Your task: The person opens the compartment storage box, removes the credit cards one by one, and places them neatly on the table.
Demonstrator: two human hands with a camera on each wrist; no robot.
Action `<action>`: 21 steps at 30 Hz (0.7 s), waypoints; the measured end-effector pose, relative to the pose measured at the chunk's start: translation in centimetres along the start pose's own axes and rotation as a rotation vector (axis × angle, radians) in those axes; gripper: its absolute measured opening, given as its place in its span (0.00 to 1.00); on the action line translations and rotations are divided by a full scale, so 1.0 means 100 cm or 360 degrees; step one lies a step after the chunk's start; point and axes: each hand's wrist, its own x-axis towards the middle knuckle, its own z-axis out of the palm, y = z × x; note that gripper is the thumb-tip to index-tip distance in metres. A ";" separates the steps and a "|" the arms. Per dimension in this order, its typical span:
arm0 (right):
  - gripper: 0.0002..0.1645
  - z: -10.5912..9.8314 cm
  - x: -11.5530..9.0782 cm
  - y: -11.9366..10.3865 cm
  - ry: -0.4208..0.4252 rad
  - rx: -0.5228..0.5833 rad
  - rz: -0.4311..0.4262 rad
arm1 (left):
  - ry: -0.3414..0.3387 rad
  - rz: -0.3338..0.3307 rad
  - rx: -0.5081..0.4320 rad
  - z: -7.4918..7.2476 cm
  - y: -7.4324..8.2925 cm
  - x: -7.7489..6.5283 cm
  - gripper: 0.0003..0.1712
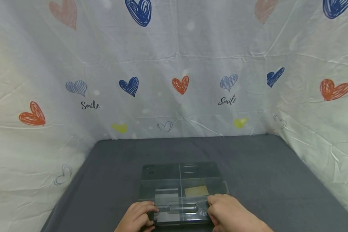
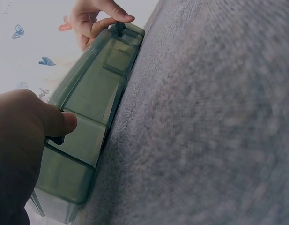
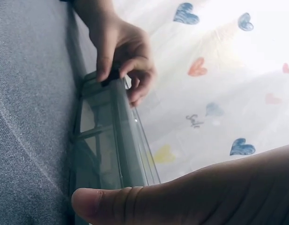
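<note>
A see-through, green-tinted plastic storage box with divided compartments lies flat on the dark cloth. My left hand grips its near left corner, fingers curled on the lid's edge. In the left wrist view that thumb lies by a black latch on the front wall. At the near right corner my right hand pinches the box, its thumb at another black latch. A pale card and a yellowish piece show through the lid. Whether the lid is fully seated, I cannot tell.
Dark grey cloth covers the table around the box. Behind and along both sides hangs a white curtain printed with hearts and the word Smile.
</note>
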 end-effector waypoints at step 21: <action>0.24 0.000 -0.003 0.005 -0.0022 0.0134 0.0009 | -0.0070 0.0094 -0.0036 -0.001 -0.007 -0.004 0.08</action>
